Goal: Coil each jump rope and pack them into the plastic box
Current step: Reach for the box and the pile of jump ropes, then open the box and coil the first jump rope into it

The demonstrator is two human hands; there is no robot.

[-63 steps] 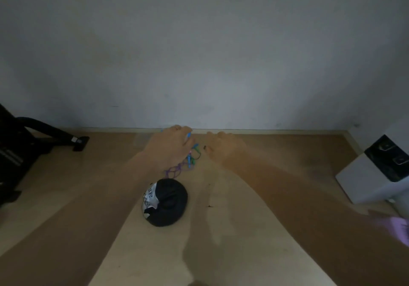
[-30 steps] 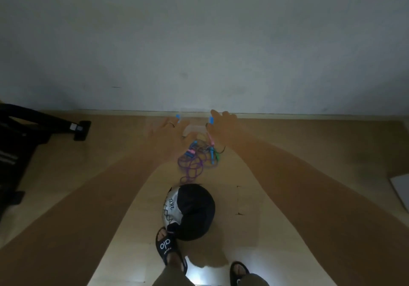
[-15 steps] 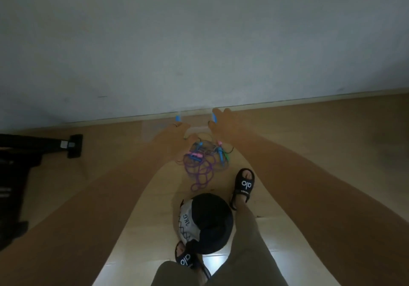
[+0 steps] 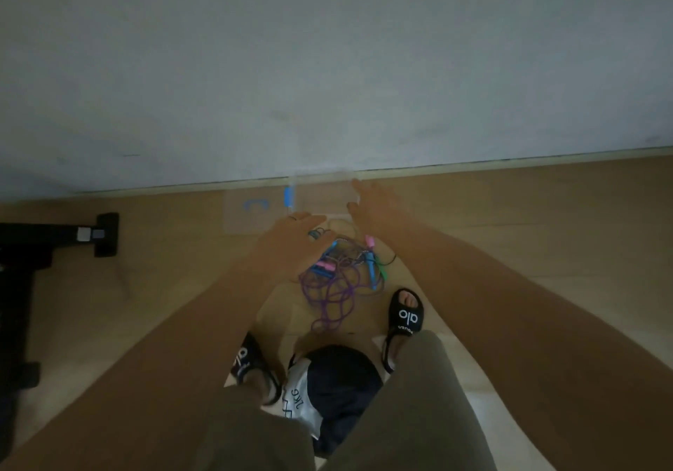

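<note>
Ropes lie tangled on floor; both hands reach over them, fingers apart, gripping nothing. Advice: isolate one rope before coiling.

Single head-worn wide-angle view, looking forward and steeply down from standing height at the wooden floor where it meets the wall. Both forearms reach away from the lens into mid-frame, the person's own legs and sandals at the bottom edge. No second view to overlap.
</note>
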